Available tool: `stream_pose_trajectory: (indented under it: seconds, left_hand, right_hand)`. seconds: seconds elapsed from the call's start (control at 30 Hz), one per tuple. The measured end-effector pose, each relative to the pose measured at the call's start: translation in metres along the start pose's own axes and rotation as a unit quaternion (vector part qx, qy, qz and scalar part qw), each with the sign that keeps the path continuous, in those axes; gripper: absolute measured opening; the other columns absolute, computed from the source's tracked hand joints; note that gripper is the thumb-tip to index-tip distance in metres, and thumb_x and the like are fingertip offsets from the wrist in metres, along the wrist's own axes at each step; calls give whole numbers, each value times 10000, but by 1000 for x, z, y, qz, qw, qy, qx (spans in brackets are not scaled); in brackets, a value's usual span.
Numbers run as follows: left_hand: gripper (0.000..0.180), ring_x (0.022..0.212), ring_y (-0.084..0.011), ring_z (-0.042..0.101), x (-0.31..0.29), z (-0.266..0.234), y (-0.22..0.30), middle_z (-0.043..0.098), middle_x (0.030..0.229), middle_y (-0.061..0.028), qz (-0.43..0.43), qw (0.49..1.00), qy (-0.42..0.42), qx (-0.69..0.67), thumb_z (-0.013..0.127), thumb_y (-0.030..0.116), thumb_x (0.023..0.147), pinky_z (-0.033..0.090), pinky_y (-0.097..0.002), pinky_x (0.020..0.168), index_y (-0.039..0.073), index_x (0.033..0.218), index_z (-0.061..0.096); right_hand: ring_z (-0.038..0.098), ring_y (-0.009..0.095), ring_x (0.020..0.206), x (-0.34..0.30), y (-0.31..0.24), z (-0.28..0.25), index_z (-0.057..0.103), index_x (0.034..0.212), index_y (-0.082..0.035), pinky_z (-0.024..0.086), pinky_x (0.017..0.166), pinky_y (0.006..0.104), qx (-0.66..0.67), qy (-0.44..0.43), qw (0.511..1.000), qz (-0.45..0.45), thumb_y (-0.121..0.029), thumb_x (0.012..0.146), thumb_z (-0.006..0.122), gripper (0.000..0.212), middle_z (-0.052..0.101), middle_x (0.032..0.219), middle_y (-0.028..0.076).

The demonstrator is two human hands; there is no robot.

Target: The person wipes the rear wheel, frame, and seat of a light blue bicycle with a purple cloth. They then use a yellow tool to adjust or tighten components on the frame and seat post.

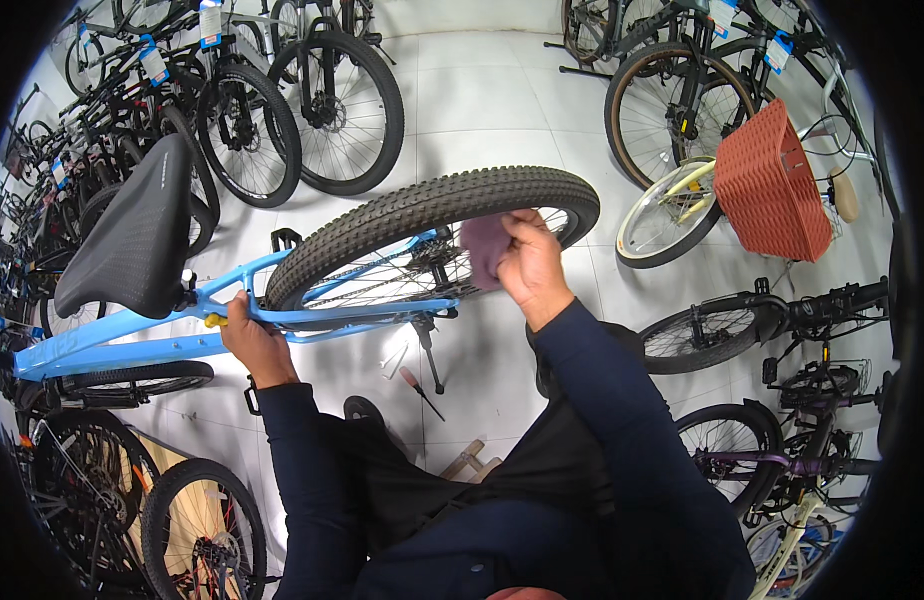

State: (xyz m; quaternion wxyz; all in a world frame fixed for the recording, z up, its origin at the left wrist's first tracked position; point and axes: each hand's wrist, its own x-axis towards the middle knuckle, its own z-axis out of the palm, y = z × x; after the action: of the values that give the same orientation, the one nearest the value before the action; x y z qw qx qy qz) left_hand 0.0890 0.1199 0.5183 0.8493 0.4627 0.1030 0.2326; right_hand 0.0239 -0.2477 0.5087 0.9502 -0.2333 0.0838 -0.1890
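Blue bicycle frame (92,342): extends from the left edge toward the middle. Black saddle (132,235): set above the frame, at left. Rear wheel (432,198), black knobbly tyre: mounted in the frame, mid-scene, sprockets and chain at the hub. Kickstand (429,357), black: just to the near side of the wheel.

Left hand (257,347): clamped on a blue tube of the frame, near the left end of the wheel. Small yellow item (215,321): beside the fingers, too small to identify.

Right hand (537,268): fingers closed together on a purple cloth (485,250), at the right part of the wheel, over spokes and rim. Cannot tell how firmly pressed to the rim.

On the pale tiled floor (482,100): screwdriver (411,378) with reddish handle, near the kickstand; wooden piece (467,460), at the near side, between the legs.

Surroundings: parked bicycles (327,120) in rows, far left; cream-coloured bicycle (672,212) with reddish woven basket (767,190), far right; more bicycles along the near left and near right.
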Motion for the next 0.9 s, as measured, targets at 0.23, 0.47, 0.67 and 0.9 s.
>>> stream_pose_trajectory:
  seconds: [0.23,0.47,0.67,0.9]
  left_hand:
    - [133,682,-87,534,1,-2,1,554,779,6,-3,1000,-6,7,633,100,939,450,-272,620,28,833,598]
    - [141,680,-83,527,4,-4,-2,553,767,11,-1,1000,-8,2,634,100,940,432,-263,616,31,821,606]
    - [157,683,-83,524,0,1,-1,556,769,12,-1,1000,4,-4,632,95,942,424,-255,621,40,797,609]
    - [138,589,-66,509,1,-1,1,553,705,30,-15,1000,3,22,639,106,918,391,-233,532,59,791,611]
  right_hand:
    - [631,158,897,-14,7,11,603,946,-13,524,849,300,-164,-14,985,-47,105,891,600,130,664,982,91]
    - [583,80,701,-36,9,20,593,953,18,472,634,216,-209,28,977,-40,70,881,645,103,656,853,59]
    - [595,95,778,-36,21,36,598,939,-7,484,731,234,-298,-14,953,-62,72,888,639,102,644,890,40]
    - [585,79,761,-52,8,45,610,905,14,472,688,240,-531,-36,843,-79,-2,854,679,87,664,826,44]
